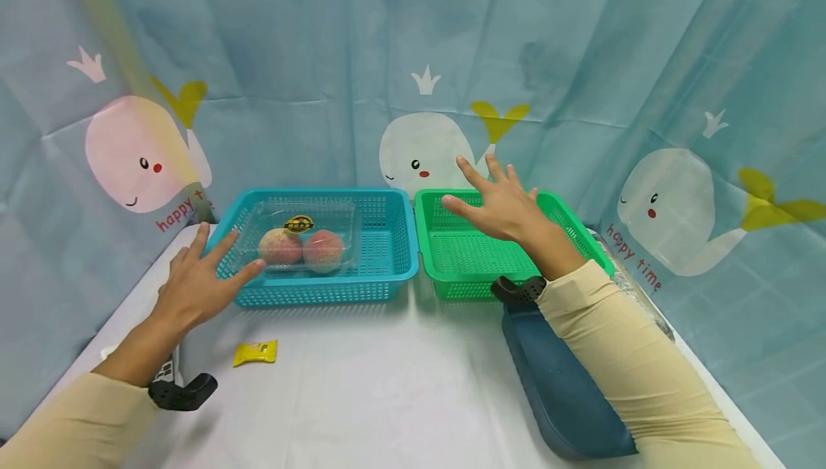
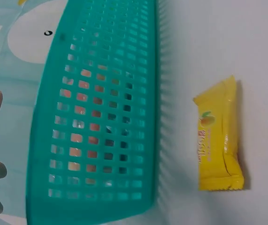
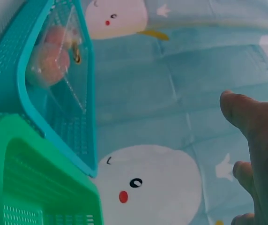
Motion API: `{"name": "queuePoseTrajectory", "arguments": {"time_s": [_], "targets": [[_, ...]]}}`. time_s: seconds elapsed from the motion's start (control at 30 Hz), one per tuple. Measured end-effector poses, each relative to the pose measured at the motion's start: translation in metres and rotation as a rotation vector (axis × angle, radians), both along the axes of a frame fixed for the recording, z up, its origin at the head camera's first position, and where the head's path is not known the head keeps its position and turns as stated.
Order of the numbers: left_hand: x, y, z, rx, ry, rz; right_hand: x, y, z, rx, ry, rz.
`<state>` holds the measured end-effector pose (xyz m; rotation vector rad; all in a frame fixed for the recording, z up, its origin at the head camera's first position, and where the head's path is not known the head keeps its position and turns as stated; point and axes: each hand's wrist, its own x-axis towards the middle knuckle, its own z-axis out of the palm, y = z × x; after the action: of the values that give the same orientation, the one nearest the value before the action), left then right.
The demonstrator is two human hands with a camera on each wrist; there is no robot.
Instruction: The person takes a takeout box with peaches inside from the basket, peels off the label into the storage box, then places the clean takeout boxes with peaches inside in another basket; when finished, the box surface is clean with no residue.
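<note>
Your left hand [image 1: 198, 284] and right hand [image 1: 505, 208] were empty, fingers spread. The clear fruit box [image 1: 300, 225] lay right of the left hand, the nearer one, long axis left-to-right.

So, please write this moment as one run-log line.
left hand: fingers spread, holds nothing | right hand: fingers spread, holds nothing | two peaches: in clear box, blue basket | yellow packet: on white table

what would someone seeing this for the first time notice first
Probably the spread left hand, near the blue basket in the head view, and the spread right hand, near the green basket. Next, likely the two peaches in a clear box inside the blue basket. Behind both baskets hangs a pale blue curtain printed with whales.
</note>
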<state>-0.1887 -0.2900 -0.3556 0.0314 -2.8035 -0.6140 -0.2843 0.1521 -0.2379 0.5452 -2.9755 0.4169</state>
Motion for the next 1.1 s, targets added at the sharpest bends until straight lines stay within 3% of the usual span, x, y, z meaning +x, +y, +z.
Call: {"name": "queuePoseTrajectory", "arguments": {"time_s": [0.5,0.77,1.1], "targets": [[-0.005,-0.008,-0.019,0.103,-0.066,0.066,-0.014,-0.025,-0.01,-0.108,0.001,0.102],[-0.005,-0.014,-0.024,0.128,-0.087,0.093,-0.023,-0.044,-0.013,-0.233,-0.034,0.122],[-0.01,-0.011,-0.027,0.123,-0.068,0.121,-0.031,-0.071,-0.02,-0.469,-0.093,0.158]]}}
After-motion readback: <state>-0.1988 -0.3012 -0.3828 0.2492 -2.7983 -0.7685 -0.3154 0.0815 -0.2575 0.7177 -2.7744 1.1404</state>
